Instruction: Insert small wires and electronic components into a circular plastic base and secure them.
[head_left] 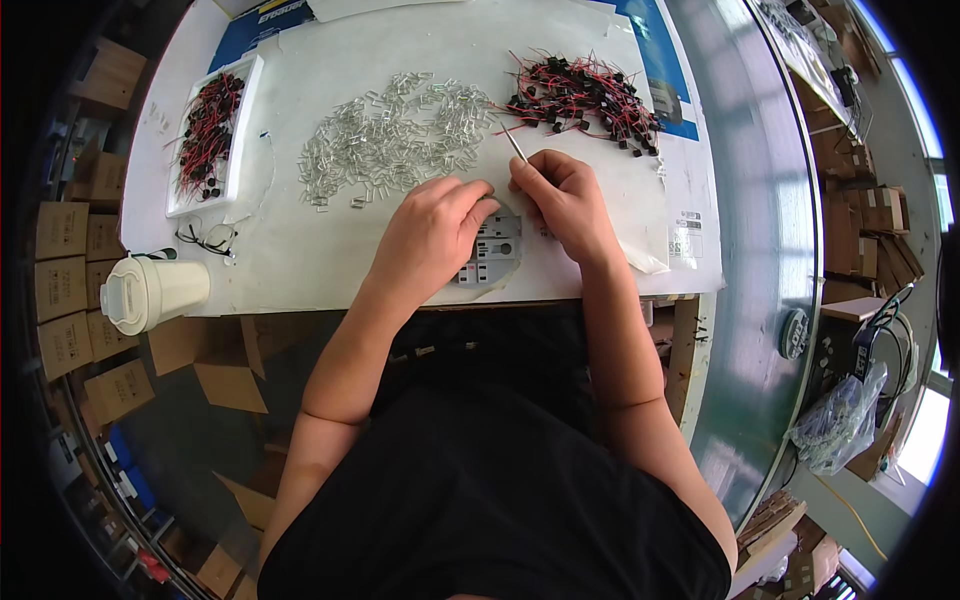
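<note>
My right hand (567,203) is closed round a thin pale metal tool (515,146), possibly tweezers, whose point sticks out up and to the left. My left hand (432,232) has its thumb and forefinger pressed together at the upper edge of a grey plate (507,227) with square slots and a round hole. What sits between those fingers is hidden. Part of the plate lies under the left hand. Just beyond both hands spreads a pile of small shiny, clear-looking pieces (385,145). Farther right lies a heap of small black components with red wires (580,95).
A white tray (232,172) at the far left holds more black parts with red wires. Eyeglasses (208,238) and a cream lidded cup (160,290) are by the table's left front corner. Cardboard boxes (62,285) stand on the left; a plastic bag (845,425) hangs right.
</note>
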